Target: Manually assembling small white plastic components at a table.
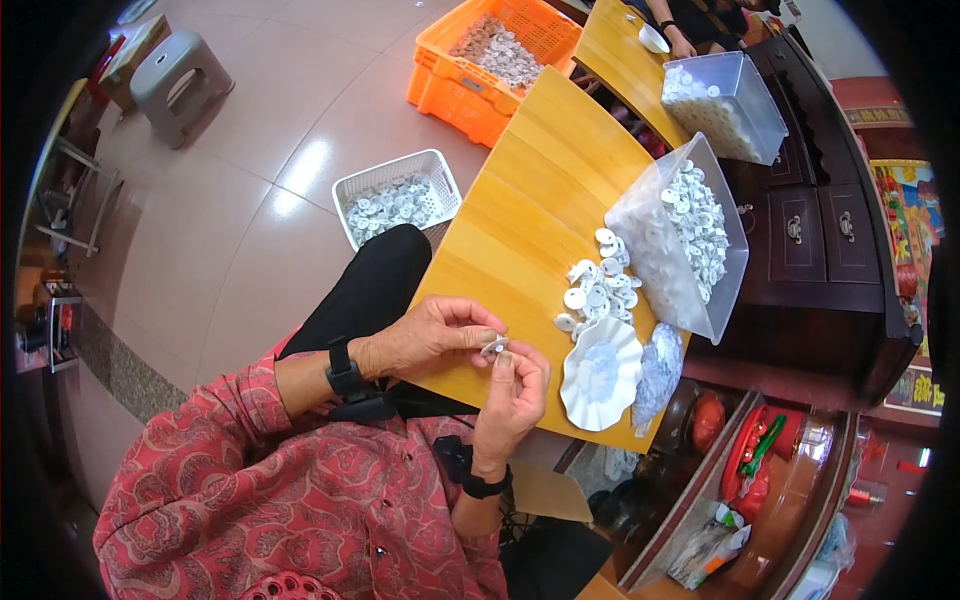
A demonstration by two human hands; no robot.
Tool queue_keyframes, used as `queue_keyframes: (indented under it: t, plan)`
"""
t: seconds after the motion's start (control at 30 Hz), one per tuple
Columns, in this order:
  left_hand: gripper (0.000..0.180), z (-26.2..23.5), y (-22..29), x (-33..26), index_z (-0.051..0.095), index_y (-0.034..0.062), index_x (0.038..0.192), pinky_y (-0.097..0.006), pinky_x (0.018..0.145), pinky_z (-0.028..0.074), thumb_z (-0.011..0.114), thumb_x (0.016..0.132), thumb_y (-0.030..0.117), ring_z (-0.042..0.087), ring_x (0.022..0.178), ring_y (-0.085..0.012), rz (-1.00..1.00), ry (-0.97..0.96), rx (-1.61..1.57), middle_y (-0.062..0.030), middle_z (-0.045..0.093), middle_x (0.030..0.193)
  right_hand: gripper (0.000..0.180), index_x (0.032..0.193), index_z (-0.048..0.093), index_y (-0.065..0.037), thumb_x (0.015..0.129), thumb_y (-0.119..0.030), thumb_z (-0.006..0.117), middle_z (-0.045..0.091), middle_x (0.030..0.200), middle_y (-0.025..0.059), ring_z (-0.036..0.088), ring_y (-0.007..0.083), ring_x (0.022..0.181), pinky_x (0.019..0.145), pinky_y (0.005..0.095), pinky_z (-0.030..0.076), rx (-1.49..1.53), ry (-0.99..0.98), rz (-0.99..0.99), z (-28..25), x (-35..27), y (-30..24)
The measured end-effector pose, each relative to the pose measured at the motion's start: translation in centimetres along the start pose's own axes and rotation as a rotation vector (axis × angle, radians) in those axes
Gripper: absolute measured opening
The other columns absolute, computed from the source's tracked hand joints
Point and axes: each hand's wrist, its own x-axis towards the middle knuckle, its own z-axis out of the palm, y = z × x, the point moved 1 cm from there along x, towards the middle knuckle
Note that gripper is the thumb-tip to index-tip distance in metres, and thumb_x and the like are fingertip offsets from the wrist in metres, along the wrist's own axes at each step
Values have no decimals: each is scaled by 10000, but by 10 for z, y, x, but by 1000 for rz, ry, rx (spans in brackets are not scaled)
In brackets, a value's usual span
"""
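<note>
A small white round plastic piece [493,348] is pinched between the fingertips of both hands, above the near edge of the yellow wooden table [500,220]. My left hand [440,328] grips it from the left with thumb and fingers closed. From below and to the right, the thumb and fingers of my right hand [512,395] close on it too; fingers partly cover it. Similar loose white plastic pieces [598,292] lie in a pile on the table. Beside them stands a white scalloped dish [610,400] holding small translucent bits, too small to name. A clear plastic bag [658,372] touches its right side.
A tilted clear bin [720,285] full of white pieces stands on the table, another clear bin [745,110] beyond. On the floor are a white basket [350,190] and an orange crate [430,90]. A person's hand [682,45] shows at the far table. A grey stool [180,75] stands far left.
</note>
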Motion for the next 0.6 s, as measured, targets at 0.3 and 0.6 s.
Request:
queue_keyframes:
  t: [0.3, 0.6]
  plan:
    - [175, -2, 5, -2, 643, -26, 1092, -282, 791, 568, 626, 943, 64, 668, 862, -150, -19, 31, 44, -96, 682, 998, 89, 884, 574, 47, 939, -23, 580, 557, 1073, 134, 550, 182, 964, 870, 312, 468, -219, -53, -84, -1, 3, 5]
    - [240, -51, 73, 12, 649, 10, 1083, -230, 638, 550, 662, 925, 190, 647, 728, -111, 304, 531, 259, -36, 660, 883, 126, 959, 584, 45, 967, -81, 577, 615, 1019, 114, 631, 168, 836, 759, 277, 534, -20, 68, 103, -19, -9, 24]
